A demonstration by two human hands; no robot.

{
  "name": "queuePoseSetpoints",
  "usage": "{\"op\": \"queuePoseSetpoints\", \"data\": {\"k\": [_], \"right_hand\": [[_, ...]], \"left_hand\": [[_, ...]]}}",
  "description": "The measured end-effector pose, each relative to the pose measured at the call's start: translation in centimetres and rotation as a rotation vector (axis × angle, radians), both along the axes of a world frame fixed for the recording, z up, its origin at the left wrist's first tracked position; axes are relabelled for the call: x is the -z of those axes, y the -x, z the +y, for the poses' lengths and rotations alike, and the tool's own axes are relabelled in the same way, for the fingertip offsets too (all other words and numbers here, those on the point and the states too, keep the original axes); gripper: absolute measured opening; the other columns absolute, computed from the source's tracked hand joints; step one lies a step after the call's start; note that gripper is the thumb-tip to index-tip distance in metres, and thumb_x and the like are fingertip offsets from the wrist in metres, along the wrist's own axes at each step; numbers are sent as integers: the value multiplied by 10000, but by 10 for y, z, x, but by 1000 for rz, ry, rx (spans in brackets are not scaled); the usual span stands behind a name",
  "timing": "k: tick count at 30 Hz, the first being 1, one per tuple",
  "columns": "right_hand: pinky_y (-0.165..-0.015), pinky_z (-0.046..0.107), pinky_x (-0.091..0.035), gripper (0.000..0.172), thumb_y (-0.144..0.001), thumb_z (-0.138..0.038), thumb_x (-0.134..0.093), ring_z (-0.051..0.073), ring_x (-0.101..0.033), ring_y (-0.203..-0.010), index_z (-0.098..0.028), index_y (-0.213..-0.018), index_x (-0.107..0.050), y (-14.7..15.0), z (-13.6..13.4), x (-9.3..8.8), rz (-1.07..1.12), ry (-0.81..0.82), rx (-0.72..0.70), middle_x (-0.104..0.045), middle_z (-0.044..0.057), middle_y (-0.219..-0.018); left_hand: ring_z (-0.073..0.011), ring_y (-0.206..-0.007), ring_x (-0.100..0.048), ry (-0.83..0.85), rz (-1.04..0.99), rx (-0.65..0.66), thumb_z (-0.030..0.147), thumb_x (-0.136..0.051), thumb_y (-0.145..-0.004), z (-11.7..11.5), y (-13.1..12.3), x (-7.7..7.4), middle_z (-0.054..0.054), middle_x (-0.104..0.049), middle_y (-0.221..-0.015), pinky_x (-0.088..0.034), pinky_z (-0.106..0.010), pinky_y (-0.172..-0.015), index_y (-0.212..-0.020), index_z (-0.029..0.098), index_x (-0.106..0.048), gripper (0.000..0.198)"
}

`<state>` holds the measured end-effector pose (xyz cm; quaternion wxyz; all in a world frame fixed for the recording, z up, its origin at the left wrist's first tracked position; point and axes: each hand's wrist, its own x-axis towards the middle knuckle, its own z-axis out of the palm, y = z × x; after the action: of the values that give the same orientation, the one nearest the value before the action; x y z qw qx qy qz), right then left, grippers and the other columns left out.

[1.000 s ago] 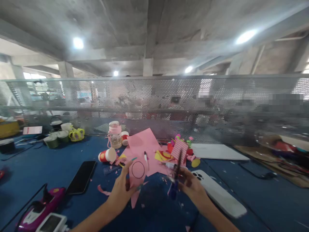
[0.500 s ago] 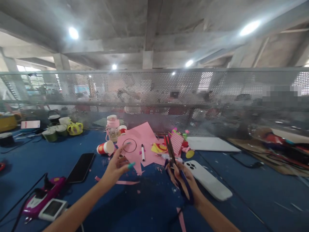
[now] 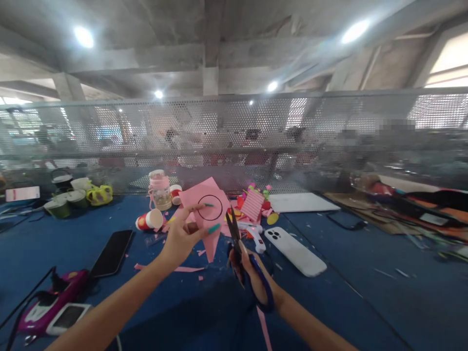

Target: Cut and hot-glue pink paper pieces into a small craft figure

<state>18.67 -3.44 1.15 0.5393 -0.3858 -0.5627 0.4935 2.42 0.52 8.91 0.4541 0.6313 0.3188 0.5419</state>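
Observation:
My left hand [image 3: 183, 239] pinches a piece of pink paper [image 3: 208, 214] with a black circle drawn on it and holds it up above the blue table [image 3: 365, 302]. My right hand [image 3: 252, 278] grips blue-handled scissors [image 3: 237, 248]; their dark blades point up, just right of the paper's lower edge. More pink sheets and coloured paper scraps [image 3: 252, 204] lie on the table behind the hands.
A white phone [image 3: 295, 251] lies face down to the right, a black phone [image 3: 111, 253] to the left. A tipped red cup [image 3: 149, 220], a pink jar [image 3: 159, 190], cups [image 3: 76, 195], a purple device [image 3: 54, 302] and a perforated metal screen [image 3: 292, 141] are around.
My left hand lifted the circled pink paper off the table toward me. My right hand brought the scissors left, close beside the paper. The camera tilted upward.

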Motion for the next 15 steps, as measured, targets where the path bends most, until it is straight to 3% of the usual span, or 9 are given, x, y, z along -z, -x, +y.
{"op": "queuePoseSetpoints", "data": {"k": [4,10,15], "right_hand": [[-408,215,-316,568,-667,-744,-362,75,-373,-424,-186,-664,-465,-3,-3,-3,-111,-60,18,-401,-43,-496],[-385,214,-300,549,-721,-719,-302,70,-352,-403,-188,-645,-419,-1,-6,0,-214,-105,25,-376,-51,-490],[-388,210,-303,488,-796,-641,-270,74,-346,-412,-192,-653,-398,3,-11,-2,-299,-99,38,-353,-55,-490]], "left_hand": [[-102,-532,-575,16,-22,14,215,-729,-572,-9,-1,11,57,-553,-563,-528,-236,-571,-1072,150,-501,553],[-103,-629,-611,72,-9,-26,212,-711,-604,-22,-4,34,-47,-609,-989,-531,-228,-594,-1129,185,-475,577],[-116,-644,-624,103,-27,-39,194,-690,-631,-31,1,44,-52,-613,-1009,-545,-244,-606,-1175,206,-433,602]]}}
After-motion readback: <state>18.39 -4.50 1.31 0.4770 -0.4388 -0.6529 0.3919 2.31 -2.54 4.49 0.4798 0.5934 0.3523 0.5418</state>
